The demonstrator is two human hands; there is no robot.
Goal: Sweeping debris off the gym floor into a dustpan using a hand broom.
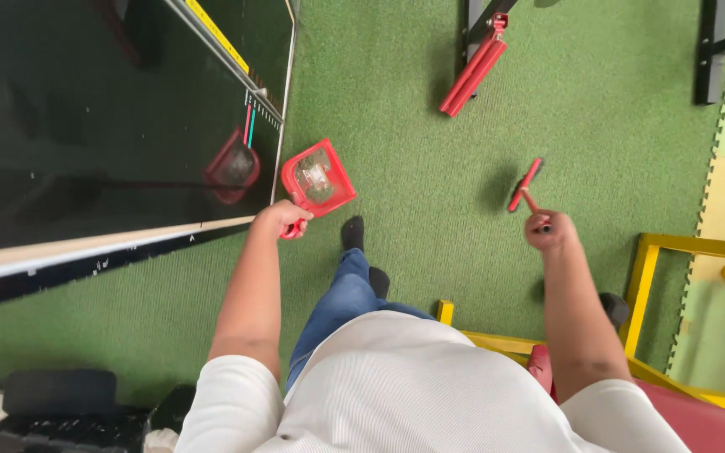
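My left hand [281,218] grips the handle of a red dustpan [319,178], held out over the green carpet; pale scraps of debris lie in its pan. My right hand [550,231] is closed around the handle of a small red broom [525,185], whose head hangs just above the carpet and casts a shadow to its left. The two hands are held apart, the dustpan to the left and the broom to the right. My jeans-clad leg and dark sock [352,232] show between them.
A dark glass panel with a pale frame [111,243] fills the left and mirrors the dustpan. A red bar [473,74] leans on a black stand at the top. A yellow metal frame [681,252] and a red seat stand at the right. Black objects [60,411] sit at the bottom left.
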